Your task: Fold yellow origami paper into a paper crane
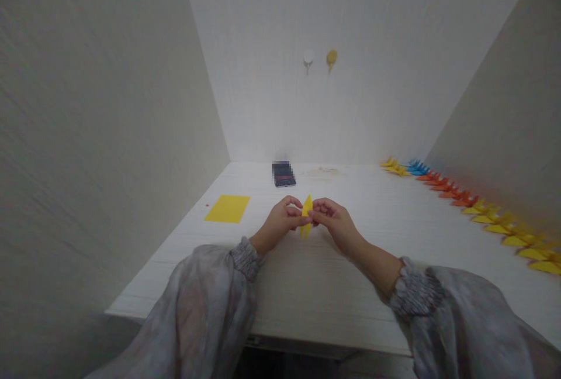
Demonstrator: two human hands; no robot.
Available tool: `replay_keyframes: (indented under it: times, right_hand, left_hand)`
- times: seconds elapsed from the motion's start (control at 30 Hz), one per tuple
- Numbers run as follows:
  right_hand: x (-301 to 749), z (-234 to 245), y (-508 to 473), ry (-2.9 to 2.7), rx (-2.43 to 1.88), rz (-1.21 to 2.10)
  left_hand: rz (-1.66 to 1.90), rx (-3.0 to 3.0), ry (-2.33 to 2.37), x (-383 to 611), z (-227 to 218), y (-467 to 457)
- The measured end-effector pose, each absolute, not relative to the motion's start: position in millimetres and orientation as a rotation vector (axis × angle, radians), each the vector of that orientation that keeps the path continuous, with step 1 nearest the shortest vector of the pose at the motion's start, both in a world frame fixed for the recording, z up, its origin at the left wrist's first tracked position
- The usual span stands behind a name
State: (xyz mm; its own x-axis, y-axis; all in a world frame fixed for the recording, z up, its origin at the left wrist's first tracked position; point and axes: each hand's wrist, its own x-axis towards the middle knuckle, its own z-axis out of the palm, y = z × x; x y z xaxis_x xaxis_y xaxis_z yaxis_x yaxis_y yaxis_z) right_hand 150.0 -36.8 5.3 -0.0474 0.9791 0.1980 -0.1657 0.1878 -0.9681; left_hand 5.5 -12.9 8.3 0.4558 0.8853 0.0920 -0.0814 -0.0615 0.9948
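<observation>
A narrow, pointed piece of folded yellow paper point(307, 204) stands upright between my hands, with two thin points at its lower end. My left hand point(284, 217) pinches its left side, thumb laid across the front. From the right, my right hand point(335, 221) grips the other edge between thumb and fingers. Both hands are just above the middle of the white table point(324, 297). To the left of my left hand lies a flat sheet of yellow paper point(228, 209).
A dark phone point(284, 174) lies near the back wall. Along the right side runs a row of folded paper cranes, yellow point(511, 230), orange point(447, 187) and blue point(417, 168). Two hooks, white point(308, 57) and yellow point(332, 57), are on the back wall. Walls enclose the table's sides.
</observation>
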Motion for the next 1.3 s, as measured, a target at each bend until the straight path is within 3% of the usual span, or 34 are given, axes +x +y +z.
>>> replay_keyframes:
  times: [1.3]
  right_hand:
    - [152.2, 1.5, -38.4, -1.189, -0.828, 1.218]
  left_hand:
    - [0.977, 1.236, 0.656, 3.9, 10.2, -11.1]
